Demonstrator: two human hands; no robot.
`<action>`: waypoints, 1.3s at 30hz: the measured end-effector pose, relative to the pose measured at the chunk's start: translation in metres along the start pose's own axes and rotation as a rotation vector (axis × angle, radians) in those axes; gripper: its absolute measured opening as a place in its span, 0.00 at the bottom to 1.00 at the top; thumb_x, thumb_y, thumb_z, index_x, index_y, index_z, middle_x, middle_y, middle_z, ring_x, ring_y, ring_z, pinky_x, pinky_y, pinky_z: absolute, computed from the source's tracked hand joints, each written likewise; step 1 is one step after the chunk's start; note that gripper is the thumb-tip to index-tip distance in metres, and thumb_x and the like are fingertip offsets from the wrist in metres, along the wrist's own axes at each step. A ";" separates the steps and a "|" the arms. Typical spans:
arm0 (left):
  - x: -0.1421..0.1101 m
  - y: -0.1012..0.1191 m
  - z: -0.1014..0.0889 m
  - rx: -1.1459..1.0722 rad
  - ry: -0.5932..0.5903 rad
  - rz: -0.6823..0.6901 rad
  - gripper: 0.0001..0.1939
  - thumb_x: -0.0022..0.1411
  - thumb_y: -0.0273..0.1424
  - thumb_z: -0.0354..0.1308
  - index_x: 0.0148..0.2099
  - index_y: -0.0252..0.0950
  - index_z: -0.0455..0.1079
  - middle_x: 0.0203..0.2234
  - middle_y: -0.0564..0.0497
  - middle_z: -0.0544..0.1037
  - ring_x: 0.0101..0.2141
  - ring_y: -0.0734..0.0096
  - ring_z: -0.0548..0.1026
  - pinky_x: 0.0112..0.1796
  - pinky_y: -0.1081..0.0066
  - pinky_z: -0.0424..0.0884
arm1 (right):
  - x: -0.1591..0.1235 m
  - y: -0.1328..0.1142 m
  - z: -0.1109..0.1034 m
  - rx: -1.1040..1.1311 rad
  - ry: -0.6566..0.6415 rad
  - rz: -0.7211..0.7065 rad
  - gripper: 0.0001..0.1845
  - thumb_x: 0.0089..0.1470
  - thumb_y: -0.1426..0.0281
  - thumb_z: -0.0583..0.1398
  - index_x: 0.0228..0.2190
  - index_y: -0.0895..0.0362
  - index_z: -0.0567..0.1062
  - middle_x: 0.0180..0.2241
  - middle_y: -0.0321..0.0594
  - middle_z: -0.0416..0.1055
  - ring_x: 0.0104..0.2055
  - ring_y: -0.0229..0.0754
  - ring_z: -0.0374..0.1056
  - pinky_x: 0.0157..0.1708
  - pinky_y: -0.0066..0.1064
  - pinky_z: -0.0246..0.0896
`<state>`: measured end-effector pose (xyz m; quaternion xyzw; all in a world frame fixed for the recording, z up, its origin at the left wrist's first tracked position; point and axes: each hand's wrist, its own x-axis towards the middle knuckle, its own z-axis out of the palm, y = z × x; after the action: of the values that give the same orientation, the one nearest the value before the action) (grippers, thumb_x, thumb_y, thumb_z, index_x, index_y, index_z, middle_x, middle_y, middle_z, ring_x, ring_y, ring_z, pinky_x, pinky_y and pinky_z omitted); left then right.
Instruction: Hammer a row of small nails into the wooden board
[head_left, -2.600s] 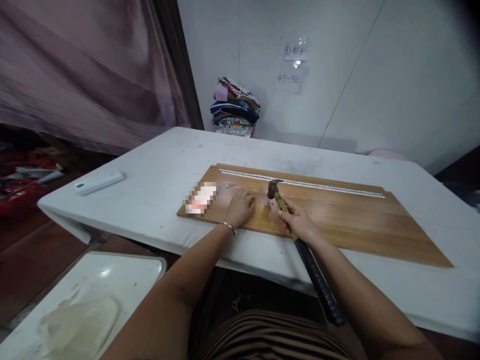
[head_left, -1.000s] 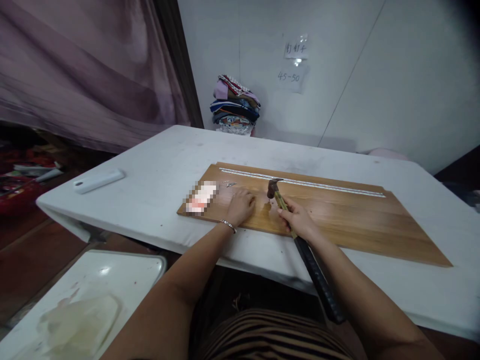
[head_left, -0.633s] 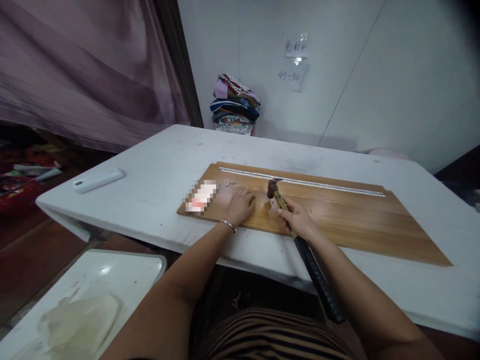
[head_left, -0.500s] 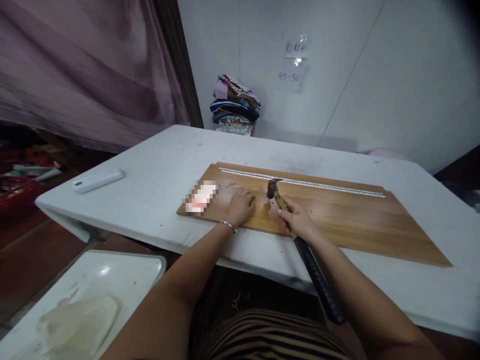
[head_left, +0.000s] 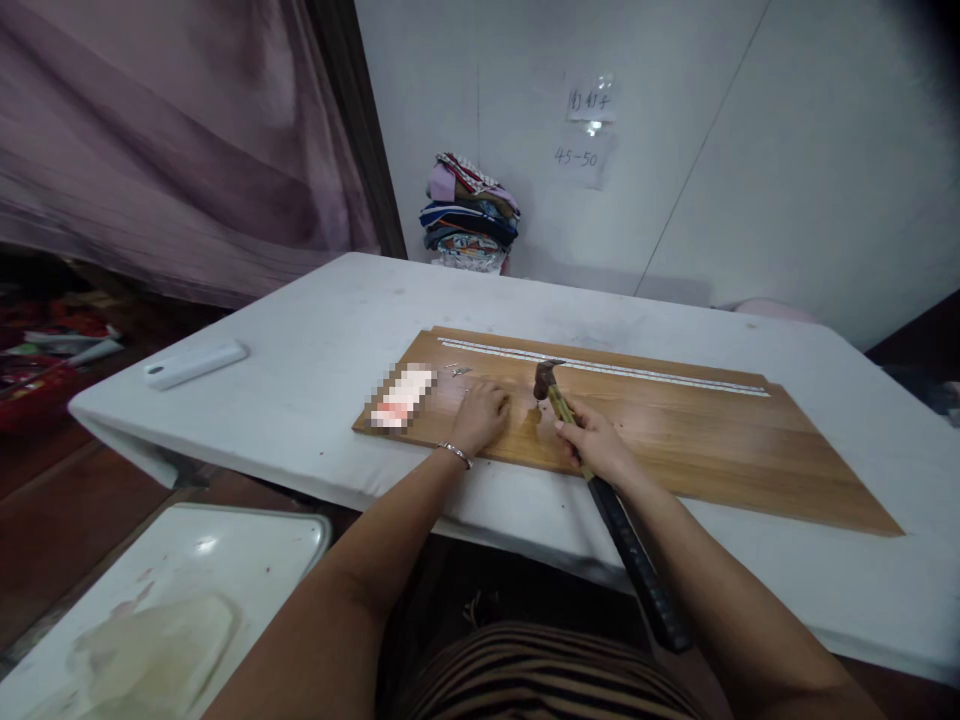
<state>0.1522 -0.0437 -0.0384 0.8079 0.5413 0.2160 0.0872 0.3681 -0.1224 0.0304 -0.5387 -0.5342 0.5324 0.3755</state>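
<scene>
1. Near the left edge of the tabletop (head_left: 300, 330), a white handheld object (head_left: 196, 363) lies flat, well apart from the work.
2. The wooden board (head_left: 712, 450) lies flat along the tabletop's near edge, reaching toward its right side. On the board's left end is a pixelated packet (head_left: 405, 396), with a few loose nails (head_left: 460, 371) just beside it.
3. The left hand (head_left: 482, 415), with a bracelet (head_left: 455, 455) at its wrist, rests on the board right of the packet. Its fingers are bent and close together; I cannot tell whether anything is under them.
4. Right of that hand, a small nail (head_left: 538, 404) shows just below the hammer's head, between the two hands; whether metal touches metal is too small to tell.
5. The right hand (head_left: 596, 440) closes around the hammer (head_left: 611, 510) near its head, fingers wrapped on the shaft, the black grip slanting past the tabletop's near edge.
6. Two pale strips (head_left: 652, 372) run along the board's far edge.
7. Little has changed over the last moments: both hands keep their places, and the nail seems no lower, so the hammering looks scarcely further along.
</scene>
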 end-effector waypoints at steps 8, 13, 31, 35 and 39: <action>0.000 -0.001 0.000 -0.003 0.000 0.014 0.12 0.71 0.26 0.54 0.41 0.37 0.81 0.45 0.42 0.82 0.52 0.55 0.76 0.58 0.56 0.71 | 0.000 0.002 0.001 -0.010 -0.005 0.013 0.36 0.49 0.61 0.62 0.59 0.59 0.74 0.18 0.22 0.59 0.15 0.34 0.54 0.15 0.28 0.53; 0.000 -0.001 0.001 0.016 -0.006 0.015 0.12 0.71 0.27 0.54 0.41 0.37 0.81 0.45 0.41 0.82 0.52 0.55 0.76 0.57 0.57 0.71 | 0.000 0.000 0.000 -0.011 -0.004 0.006 0.35 0.48 0.60 0.62 0.58 0.60 0.75 0.18 0.22 0.60 0.15 0.34 0.55 0.15 0.28 0.53; 0.001 0.000 0.001 0.029 -0.008 0.011 0.12 0.71 0.26 0.55 0.43 0.35 0.81 0.46 0.40 0.83 0.52 0.54 0.77 0.57 0.57 0.72 | -0.001 0.000 0.000 -0.007 -0.009 0.004 0.38 0.48 0.60 0.63 0.60 0.60 0.74 0.19 0.23 0.60 0.15 0.34 0.55 0.16 0.28 0.54; 0.000 0.002 -0.002 0.039 -0.004 0.018 0.12 0.71 0.26 0.55 0.41 0.36 0.81 0.45 0.41 0.83 0.52 0.55 0.77 0.57 0.57 0.71 | -0.002 0.000 0.001 -0.009 -0.010 0.005 0.37 0.49 0.61 0.62 0.60 0.60 0.74 0.18 0.22 0.59 0.15 0.34 0.56 0.15 0.28 0.55; 0.000 0.003 -0.003 0.025 -0.005 0.020 0.13 0.71 0.26 0.54 0.40 0.37 0.81 0.44 0.41 0.82 0.51 0.56 0.76 0.57 0.57 0.71 | -0.002 0.000 0.003 -0.007 -0.014 -0.005 0.35 0.48 0.61 0.62 0.57 0.60 0.75 0.18 0.22 0.58 0.15 0.34 0.55 0.15 0.27 0.54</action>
<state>0.1531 -0.0451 -0.0348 0.8148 0.5357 0.2080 0.0762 0.3658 -0.1244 0.0303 -0.5349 -0.5398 0.5333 0.3714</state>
